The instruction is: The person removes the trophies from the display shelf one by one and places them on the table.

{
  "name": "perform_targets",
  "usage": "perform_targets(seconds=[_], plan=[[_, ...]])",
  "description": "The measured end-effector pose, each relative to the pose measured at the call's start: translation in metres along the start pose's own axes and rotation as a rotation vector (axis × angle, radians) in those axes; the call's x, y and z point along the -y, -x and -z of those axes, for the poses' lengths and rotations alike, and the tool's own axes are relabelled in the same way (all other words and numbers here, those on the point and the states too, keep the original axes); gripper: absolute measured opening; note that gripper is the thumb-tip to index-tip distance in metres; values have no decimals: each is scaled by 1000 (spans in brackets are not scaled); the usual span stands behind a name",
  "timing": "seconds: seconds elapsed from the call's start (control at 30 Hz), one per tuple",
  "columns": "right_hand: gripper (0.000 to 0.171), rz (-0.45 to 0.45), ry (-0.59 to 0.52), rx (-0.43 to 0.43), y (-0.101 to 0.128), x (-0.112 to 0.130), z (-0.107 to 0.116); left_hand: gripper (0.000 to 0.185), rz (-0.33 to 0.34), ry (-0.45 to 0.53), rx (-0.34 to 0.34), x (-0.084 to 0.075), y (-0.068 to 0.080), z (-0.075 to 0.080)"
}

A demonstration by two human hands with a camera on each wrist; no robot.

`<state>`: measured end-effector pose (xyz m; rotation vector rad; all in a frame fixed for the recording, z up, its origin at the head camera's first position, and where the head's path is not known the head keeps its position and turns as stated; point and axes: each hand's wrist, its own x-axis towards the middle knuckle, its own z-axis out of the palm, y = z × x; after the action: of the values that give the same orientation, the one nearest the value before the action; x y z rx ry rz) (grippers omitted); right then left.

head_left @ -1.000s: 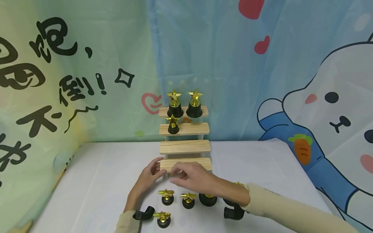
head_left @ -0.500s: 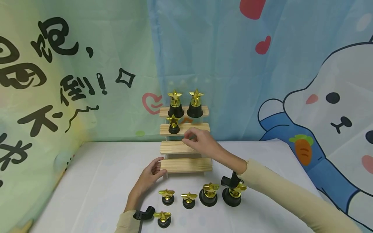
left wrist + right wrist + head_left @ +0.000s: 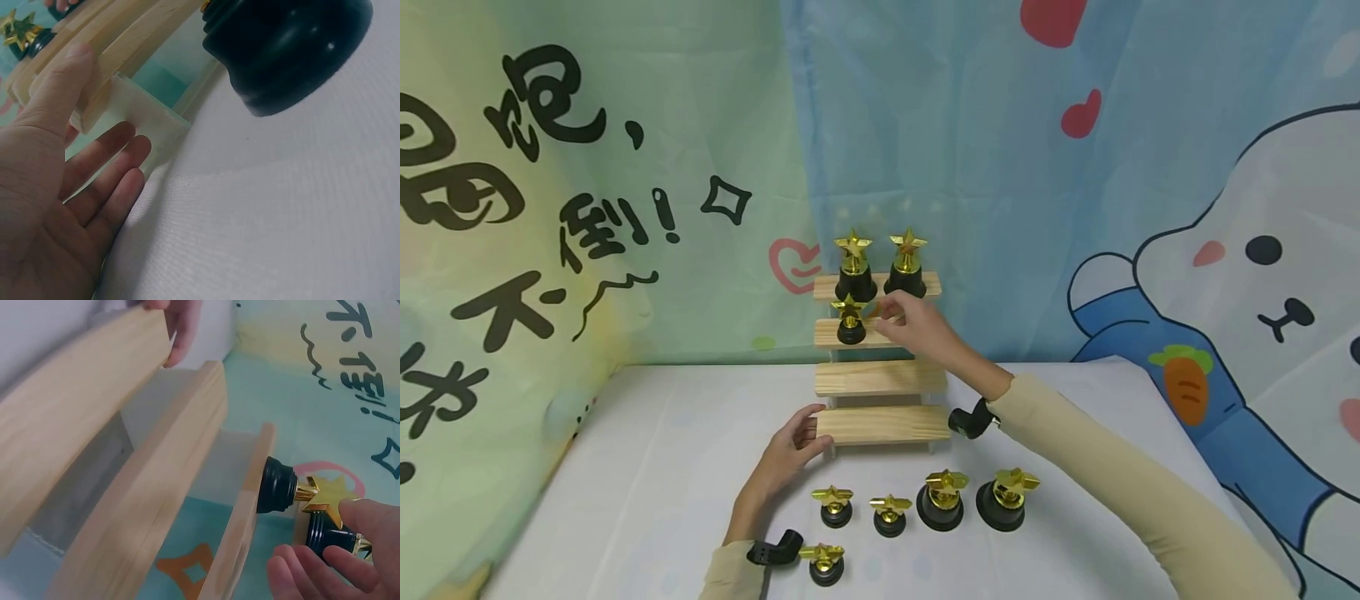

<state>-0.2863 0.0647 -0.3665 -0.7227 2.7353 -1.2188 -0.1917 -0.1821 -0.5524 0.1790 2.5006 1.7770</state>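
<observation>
A stepped wooden shelf [image 3: 883,379] has four steps. Two larger gold-star trophies [image 3: 854,267] [image 3: 907,262] stand on the top step, and a small one [image 3: 850,321] [image 3: 278,484] on the second. My right hand [image 3: 913,325] [image 3: 337,562] hovers at the second step, just right of that small trophy. It pinches another small black-based trophy [image 3: 325,534], which the fingers mostly hide in the head view. My left hand [image 3: 790,450] [image 3: 75,187] rests against the left end of the bottom step [image 3: 81,444], thumb on top and fingers relaxed.
On the white table [image 3: 625,467] before the shelf stand three small trophies [image 3: 835,505] [image 3: 890,515] [image 3: 824,563] and two larger ones [image 3: 942,502] [image 3: 1009,500]. A dark trophy base [image 3: 287,50] looms near the left wrist. Printed curtains hang behind.
My right hand rose from the table in front of the bottom step, past the third step, to the second step. The left hand stayed at the bottom step.
</observation>
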Motion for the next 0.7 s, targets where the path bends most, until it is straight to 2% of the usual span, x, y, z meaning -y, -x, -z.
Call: perform_targets(seconds=[0.4,0.53,0.7], plan=[[41,15,2,22,-22,-4,-7,60,23,2,-14,1,-3,-2],[40,31,16,13,-27,-4,-11,60,33,-3,-11,-9,1,-2],[36,46,20,0,-30,-2,-17,59,7,4,-12,-25,9,-1]])
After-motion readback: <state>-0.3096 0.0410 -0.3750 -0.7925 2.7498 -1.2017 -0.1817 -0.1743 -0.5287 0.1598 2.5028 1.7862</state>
